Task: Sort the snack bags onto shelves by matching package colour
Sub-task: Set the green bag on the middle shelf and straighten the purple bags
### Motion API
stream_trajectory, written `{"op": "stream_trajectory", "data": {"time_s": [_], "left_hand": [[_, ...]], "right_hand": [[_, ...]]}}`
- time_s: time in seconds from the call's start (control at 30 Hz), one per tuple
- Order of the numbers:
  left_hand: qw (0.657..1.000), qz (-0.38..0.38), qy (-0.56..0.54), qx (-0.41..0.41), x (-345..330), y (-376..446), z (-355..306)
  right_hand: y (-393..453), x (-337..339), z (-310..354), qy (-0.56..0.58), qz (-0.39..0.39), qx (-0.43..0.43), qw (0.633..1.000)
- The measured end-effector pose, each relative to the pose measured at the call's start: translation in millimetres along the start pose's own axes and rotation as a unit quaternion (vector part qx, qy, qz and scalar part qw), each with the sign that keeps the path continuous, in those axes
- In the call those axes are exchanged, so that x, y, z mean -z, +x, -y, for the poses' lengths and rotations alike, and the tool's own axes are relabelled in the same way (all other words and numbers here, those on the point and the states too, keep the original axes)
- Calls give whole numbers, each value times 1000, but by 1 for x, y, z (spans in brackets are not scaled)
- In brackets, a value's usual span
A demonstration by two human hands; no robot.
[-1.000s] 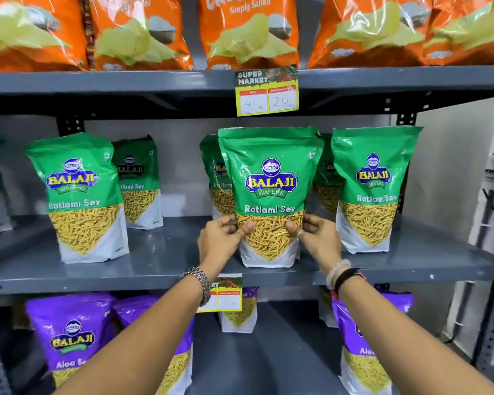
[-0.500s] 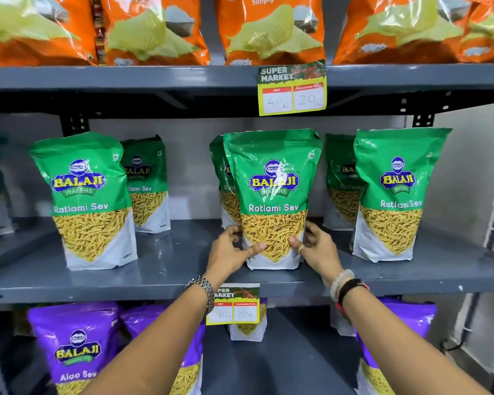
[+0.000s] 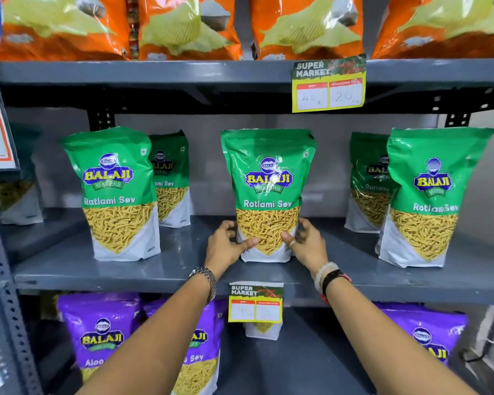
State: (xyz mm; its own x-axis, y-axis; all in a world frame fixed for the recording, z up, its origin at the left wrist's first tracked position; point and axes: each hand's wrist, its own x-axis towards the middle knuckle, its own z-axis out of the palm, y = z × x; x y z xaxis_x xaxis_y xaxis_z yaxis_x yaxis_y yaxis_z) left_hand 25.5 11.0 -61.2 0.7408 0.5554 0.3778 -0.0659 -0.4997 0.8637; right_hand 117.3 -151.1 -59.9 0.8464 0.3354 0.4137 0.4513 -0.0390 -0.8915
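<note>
A green Ratlami Sev bag (image 3: 268,178) stands upright on the grey middle shelf (image 3: 183,269), near its centre. My left hand (image 3: 226,245) grips the bag's lower left edge and my right hand (image 3: 307,242) grips its lower right edge, thumbs on the front. More green bags stand on the same shelf: one at the left (image 3: 117,192), another behind it (image 3: 170,178), two at the right (image 3: 428,195). The bag that stood behind the held one is hidden.
Orange chip bags (image 3: 188,27) fill the top shelf. Purple Aloo Sev bags (image 3: 100,334) stand on the bottom shelf at left and right (image 3: 428,337). Yellow price tags (image 3: 328,84) hang from the shelf edges. A perforated steel upright (image 3: 0,275) runs down the left side.
The view has shifted, so the shelf contents sit further right and lower in frame. The held green bag has slid back on the shelf, and both hands stay on its lower sides.
</note>
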Motion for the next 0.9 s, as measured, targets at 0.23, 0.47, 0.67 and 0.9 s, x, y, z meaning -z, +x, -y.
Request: {"op": "stream_trajectory", "data": {"time_s": [0.23, 0.47, 0.67, 0.9], "left_hand": [[994, -43, -95, -20, 6, -16, 5], [978, -152, -74, -122, 25, -98, 43], [990, -124, -56, -25, 7, -145, 124], [979, -151, -38, 135, 8, -156, 221]], "right_hand": [[-19, 8, -1, -23, -40, 17, 999], [-107, 9, -14, -42, -93, 114, 988], [-165, -23, -76, -57, -24, 73, 995], [-176, -81, -165, -103, 88, -63, 989]]}}
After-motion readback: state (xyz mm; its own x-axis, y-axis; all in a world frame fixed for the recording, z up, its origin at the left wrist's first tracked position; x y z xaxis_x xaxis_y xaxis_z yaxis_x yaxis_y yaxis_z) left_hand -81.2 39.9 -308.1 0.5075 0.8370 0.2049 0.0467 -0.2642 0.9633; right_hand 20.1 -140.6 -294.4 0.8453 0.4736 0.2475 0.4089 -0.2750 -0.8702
